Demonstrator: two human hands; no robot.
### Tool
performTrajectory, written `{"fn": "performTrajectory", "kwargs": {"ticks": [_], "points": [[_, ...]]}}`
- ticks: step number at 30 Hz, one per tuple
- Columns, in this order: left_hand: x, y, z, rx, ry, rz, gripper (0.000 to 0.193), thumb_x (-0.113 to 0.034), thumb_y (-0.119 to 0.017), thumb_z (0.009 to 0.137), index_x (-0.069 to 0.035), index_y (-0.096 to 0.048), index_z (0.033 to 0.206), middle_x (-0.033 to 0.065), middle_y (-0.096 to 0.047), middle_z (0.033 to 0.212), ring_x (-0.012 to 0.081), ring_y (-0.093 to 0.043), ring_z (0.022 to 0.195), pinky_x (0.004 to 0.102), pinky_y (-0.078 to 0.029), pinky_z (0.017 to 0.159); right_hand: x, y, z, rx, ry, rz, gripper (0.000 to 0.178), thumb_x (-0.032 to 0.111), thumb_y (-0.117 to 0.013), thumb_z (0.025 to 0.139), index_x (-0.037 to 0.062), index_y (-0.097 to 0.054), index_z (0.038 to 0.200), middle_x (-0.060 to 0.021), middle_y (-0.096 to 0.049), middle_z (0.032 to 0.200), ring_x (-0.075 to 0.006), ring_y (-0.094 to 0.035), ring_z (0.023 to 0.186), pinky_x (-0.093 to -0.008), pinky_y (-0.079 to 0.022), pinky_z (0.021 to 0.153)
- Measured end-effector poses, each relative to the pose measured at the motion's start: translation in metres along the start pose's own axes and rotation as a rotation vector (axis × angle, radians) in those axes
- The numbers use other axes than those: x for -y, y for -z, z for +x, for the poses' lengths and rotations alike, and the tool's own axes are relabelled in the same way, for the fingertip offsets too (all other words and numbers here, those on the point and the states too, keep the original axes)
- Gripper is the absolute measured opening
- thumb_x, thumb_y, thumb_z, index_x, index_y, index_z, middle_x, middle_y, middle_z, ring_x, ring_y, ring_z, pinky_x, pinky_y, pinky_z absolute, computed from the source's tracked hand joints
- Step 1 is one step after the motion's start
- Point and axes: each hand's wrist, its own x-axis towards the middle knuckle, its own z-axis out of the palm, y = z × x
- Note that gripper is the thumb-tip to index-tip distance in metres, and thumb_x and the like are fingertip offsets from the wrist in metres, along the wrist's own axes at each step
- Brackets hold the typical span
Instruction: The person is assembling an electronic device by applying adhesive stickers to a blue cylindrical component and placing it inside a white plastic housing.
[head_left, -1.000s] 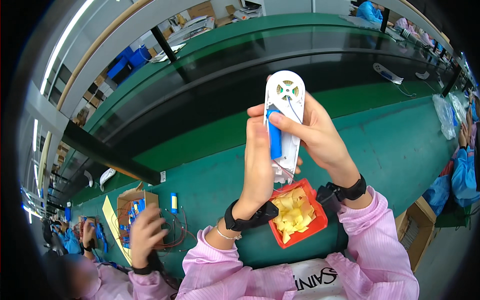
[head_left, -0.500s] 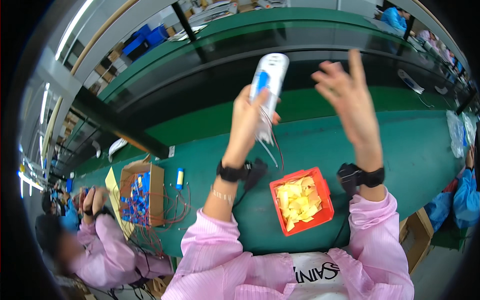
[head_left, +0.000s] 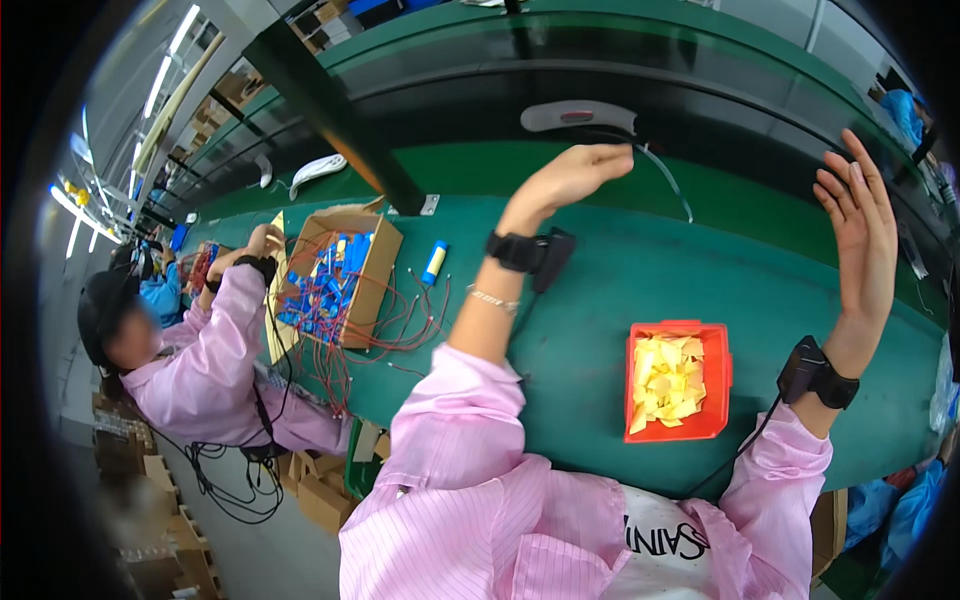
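Note:
My left hand (head_left: 575,180) is stretched out toward the far side of the bench, fingers extended and holding nothing. Just beyond it a pale elongated plastic housing (head_left: 578,117) lies on the dark belt, with a thin wire tail curving down to the right. On the far right my right hand (head_left: 860,235) is raised with straight, slightly spread fingers, also empty. Between my forearms stands a red plastic bin (head_left: 714,412), which holds a heap of yellow paper-like pieces (head_left: 665,380). Both my wrists carry black straps with small boxes.
At left, a cardboard box (head_left: 378,290) holds blue wired battery packs; one blue-and-yellow cylindrical battery (head_left: 435,263) lies beside it, amid loose red wires. A green post (head_left: 345,120) rises behind. Another white housing (head_left: 318,172) sits farther left. A co-worker (head_left: 200,350) sits at my left.
My left hand has let go of the white housing, which now lies on the dark belt. My right hand has moved right. The view has shifted left.

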Motion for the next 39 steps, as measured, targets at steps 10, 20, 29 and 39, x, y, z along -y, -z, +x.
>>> {"fn": "performTrajectory", "kwargs": {"ticks": [10,20,29,39], "points": [[0.079,0.109,-0.162,-0.281,0.65,0.958,0.042,-0.04,-0.073,0.079,-0.002,-0.065,0.096,0.0194,-0.069,0.094,0.0371,-0.067,0.088,0.0456,-0.051,0.078,-0.001,0.0,0.004,0.114,-0.06,-0.053,0.038,0.024,-0.05,0.1,0.0001,-0.055,0.13,-0.007,-0.065,0.107,-0.014,-0.061,0.099,-0.0279,-0.046,0.094],[-0.096,-0.014,-0.067,-0.225,-0.413,-0.137,0.031,-0.015,-0.055,0.098,0.005,-0.054,0.121,0.0142,-0.066,0.112,0.0156,-0.063,0.1,0.0271,-0.048,0.087,-0.01,-0.075,-0.019,0.249,-0.101,0.035,0.039,0.023,-0.059,0.095,0.0006,-0.059,0.127,-0.0124,-0.065,0.117,-0.0166,-0.061,0.105,-0.0297,-0.048,0.091],[-0.115,-0.083,-0.022,-0.405,-0.611,-0.19,0.021,-0.013,-0.068,0.087,0.0,-0.067,0.103,0.0065,-0.069,0.089,0.0166,-0.06,0.09,0.0295,-0.047,0.084,-0.005,-0.069,-0.018,0.271,0.03,0.206,0.052,0.007,-0.059,0.095,0.0014,-0.04,0.143,-0.0065,-0.057,0.119,-0.0119,-0.054,0.106,-0.0286,-0.047,0.092],[-0.116,-0.086,-0.036,-0.658,-0.611,-0.019,0.01,-0.005,-0.069,0.084,-0.001,-0.071,0.093,0.0058,-0.071,0.083,0.0123,-0.064,0.072,0.0238,-0.048,0.064,-0.012,-0.074,-0.023,0.237,0.002,0.078,0.037,0.01,-0.062,0.092,-0.0021,-0.054,0.127,-0.0097,-0.063,0.109,-0.0139,-0.06,0.098,-0.0294,-0.053,0.084]]}}
